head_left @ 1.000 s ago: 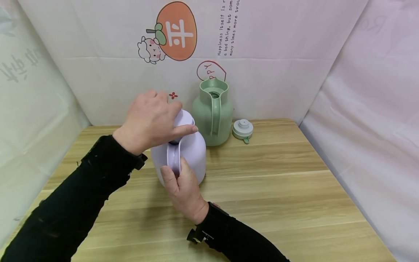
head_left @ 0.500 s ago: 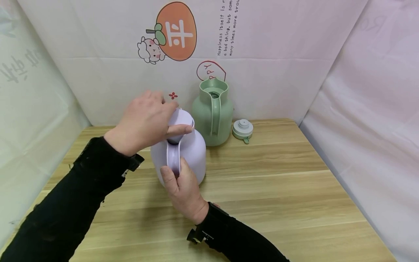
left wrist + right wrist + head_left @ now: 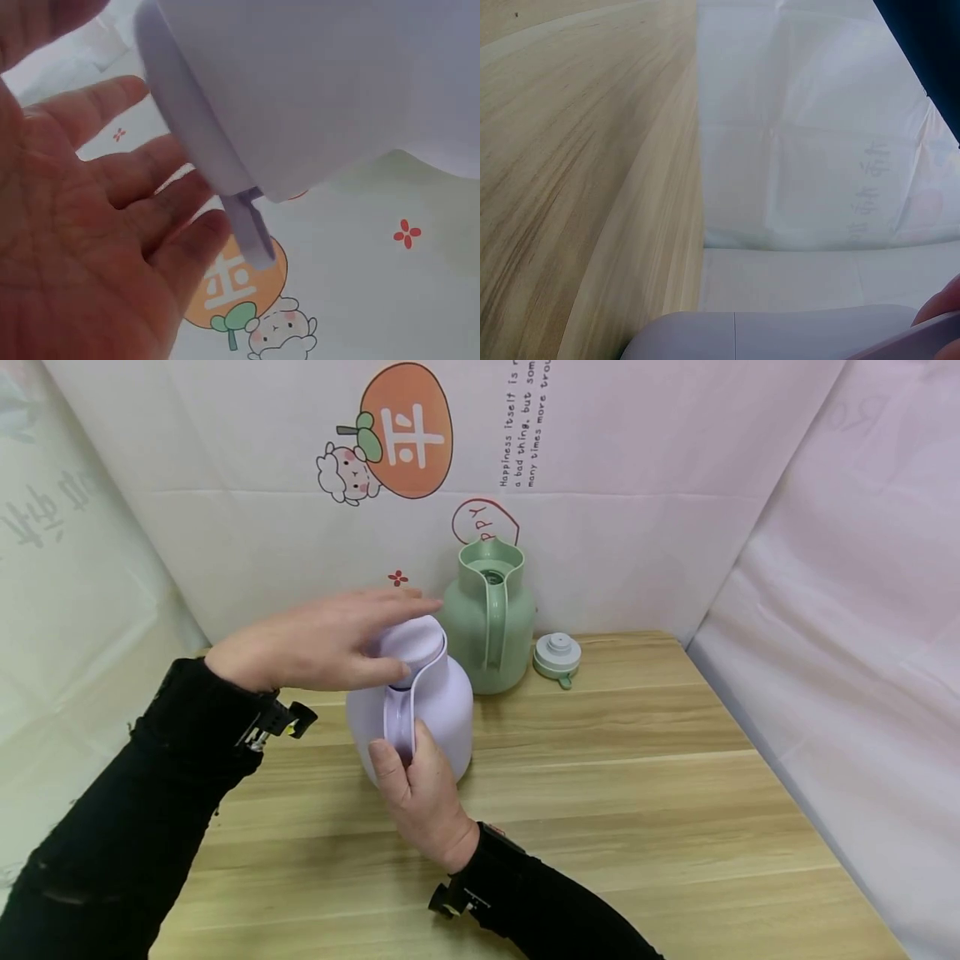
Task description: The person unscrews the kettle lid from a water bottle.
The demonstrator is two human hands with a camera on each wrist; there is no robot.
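Note:
A lavender thermos jug [image 3: 447, 718] stands upright on the table, its lid [image 3: 414, 643] seated in the neck. My right hand [image 3: 427, 802] grips the jug's handle [image 3: 397, 714] from the front. Above and left of the lid is my left hand [image 3: 322, 639], palm down with fingers extended. In the left wrist view its fingers are spread beside the lid [image 3: 187, 112], from which a small tab [image 3: 251, 232] sticks out. Whether the fingertips touch the lid I cannot tell. The right wrist view catches only part of the lavender jug [image 3: 727, 337] and some fingers at the corner.
Behind the lavender jug stands a green thermos jug [image 3: 465, 639] with its mouth uncovered. A grey and green lid [image 3: 557, 656] lies on the wooden table [image 3: 637, 793] to its right. Printed white cloth [image 3: 637, 527] walls the back and sides.
My left hand has gone from bent fingers over the lid to extended ones, with its wrist shifted left and more of the lid exposed. My right hand and the jugs stay put.

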